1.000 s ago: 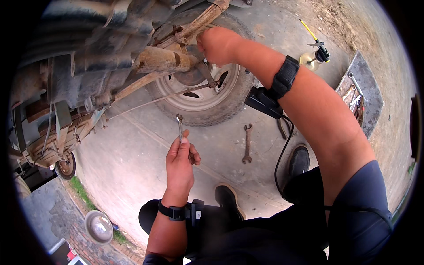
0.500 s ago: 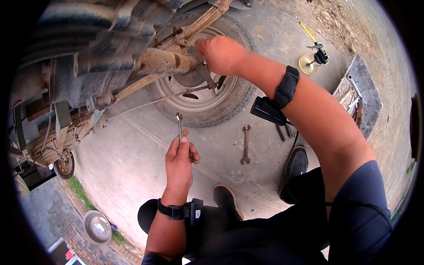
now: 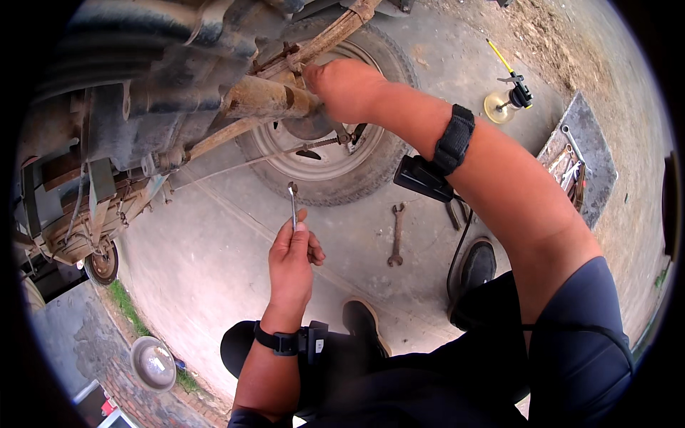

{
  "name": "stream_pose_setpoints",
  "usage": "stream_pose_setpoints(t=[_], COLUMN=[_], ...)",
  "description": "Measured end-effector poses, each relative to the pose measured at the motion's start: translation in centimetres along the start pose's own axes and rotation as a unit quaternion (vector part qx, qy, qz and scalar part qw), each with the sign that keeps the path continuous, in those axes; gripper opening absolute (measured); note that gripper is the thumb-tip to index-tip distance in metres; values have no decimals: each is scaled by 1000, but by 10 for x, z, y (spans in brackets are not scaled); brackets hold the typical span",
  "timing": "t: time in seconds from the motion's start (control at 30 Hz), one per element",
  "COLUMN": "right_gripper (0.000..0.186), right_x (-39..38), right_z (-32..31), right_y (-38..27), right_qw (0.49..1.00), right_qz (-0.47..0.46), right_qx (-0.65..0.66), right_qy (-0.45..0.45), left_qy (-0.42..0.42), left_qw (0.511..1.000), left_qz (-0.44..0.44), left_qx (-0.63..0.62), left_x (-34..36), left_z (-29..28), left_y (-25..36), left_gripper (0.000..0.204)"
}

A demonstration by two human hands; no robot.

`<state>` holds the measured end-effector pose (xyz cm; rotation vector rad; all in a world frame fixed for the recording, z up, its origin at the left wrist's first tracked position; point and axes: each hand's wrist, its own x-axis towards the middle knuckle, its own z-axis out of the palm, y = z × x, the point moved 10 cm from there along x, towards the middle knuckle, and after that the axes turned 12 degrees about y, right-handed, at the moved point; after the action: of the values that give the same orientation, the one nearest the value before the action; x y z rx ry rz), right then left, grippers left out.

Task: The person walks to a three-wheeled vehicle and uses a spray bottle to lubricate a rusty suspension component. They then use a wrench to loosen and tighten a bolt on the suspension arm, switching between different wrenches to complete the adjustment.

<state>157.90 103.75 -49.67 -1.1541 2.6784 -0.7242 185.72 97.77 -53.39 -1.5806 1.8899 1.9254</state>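
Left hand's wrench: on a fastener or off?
Off: the left hand holds the wrench with its exposed end in front of the tyre, on no bolt or nut.

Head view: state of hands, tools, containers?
Shiny wrench: held, head exposed
Left hand: closed around it
Right hand: at the axle, grip hidden
Rusty wrench: lying on ground
Oil can: standing upright
Tray: holding tools
Basin: open side up

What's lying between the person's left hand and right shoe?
In the head view, a rusty wrench shows between the left hand and the right shoe, lying on the ground.
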Motion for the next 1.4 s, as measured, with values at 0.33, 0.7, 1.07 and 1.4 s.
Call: stream_pose_setpoints(t=[0.33, 0.7, 1.07, 1.4], right_gripper=[27, 33, 19, 30], right_x=[-2, -22, -14, -47], right_z=[-3, 6, 38, 30], right_y=[-2, 0, 15, 17], right_qw=[998, 999, 978, 985], right_qz=[-42, -24, 88, 133], right_qx=[21, -8, 35, -22], right_qy=[32, 30, -184, -111], left_qy=[-17, -14, -8, 0], left_qw=[1000, 1000, 1000, 1000], left_qz=[19, 11, 22, 27], left_qx=[10, 10, 7, -5], left_x=[0, -1, -6, -7], left_z=[9, 10, 3, 3], left_y=[8, 4, 7, 13], left_gripper=[40, 39, 38, 40])
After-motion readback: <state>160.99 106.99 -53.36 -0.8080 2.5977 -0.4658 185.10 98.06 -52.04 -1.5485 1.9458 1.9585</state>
